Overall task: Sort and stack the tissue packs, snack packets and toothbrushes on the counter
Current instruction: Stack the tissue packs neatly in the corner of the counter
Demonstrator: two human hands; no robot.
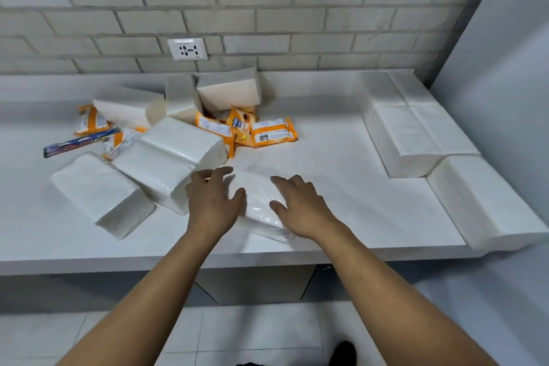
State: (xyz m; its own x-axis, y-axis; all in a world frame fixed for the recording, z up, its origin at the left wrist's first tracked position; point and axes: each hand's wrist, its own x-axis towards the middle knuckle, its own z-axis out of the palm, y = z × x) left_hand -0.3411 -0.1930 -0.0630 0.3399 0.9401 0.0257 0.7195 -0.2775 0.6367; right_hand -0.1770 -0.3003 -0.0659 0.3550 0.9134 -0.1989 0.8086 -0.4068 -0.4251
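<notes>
Step in hand: picking up one tissue pack (259,202) to move it to the sorted side. It lies flat on the desk (335,169), near the front edge, just right of the mixed heap. The left hand (212,202) grasps its left side and the right hand (301,211) its right side. Fingers are bent over the edges and both thumbs are on top. There is some blur, so we read this as a two-hand grasp.

The sorted tissue row (413,134) runs along the right wall. Its nearest pack (487,202) sits at the desk's front corner and looks to hang slightly over the edge.

The heap at left holds loose tissue packs (169,157), orange snack packets (273,132) and a toothbrush (80,142) in its wrapper.

How we'd do it well:
- Squeeze lightly from both sides. The pack is soft and the film is slippery, so a hard squeeze would buckle it.
- Lift it straight up before swinging right, so it doesn't drag on the neighbouring pack in the heap.
- Set it square on top of the row, long edges aligned, or flush beside it.
- Keep it away from the front corner, where a pack could tip off.
- Leave the snacks and toothbrush for their own piles.
</notes>
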